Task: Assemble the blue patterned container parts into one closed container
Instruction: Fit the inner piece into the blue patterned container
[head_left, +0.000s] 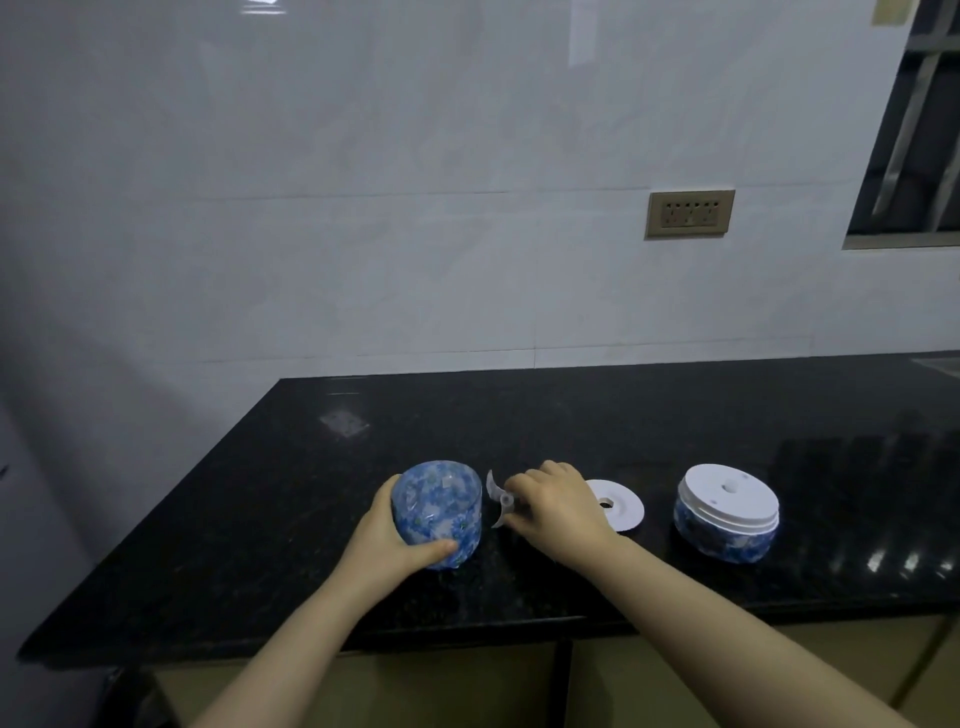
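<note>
On the black counter (260, 493) our left hand (387, 540) clasps the blue patterned bowl (437, 512), our right hand (558, 506) just right of it pinches the blade piece (498, 498), with the white disc (621, 506) and blue-sided lid (726, 512) farther right.

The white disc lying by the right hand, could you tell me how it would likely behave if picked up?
The white disc looks thin and flat on the countertop, so probably light and awkward to lift by its edge. Its centre hole may offer a finger hold.

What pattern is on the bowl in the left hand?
A blue and white floral print covers the bowl, seen clearly in the head view.
</note>
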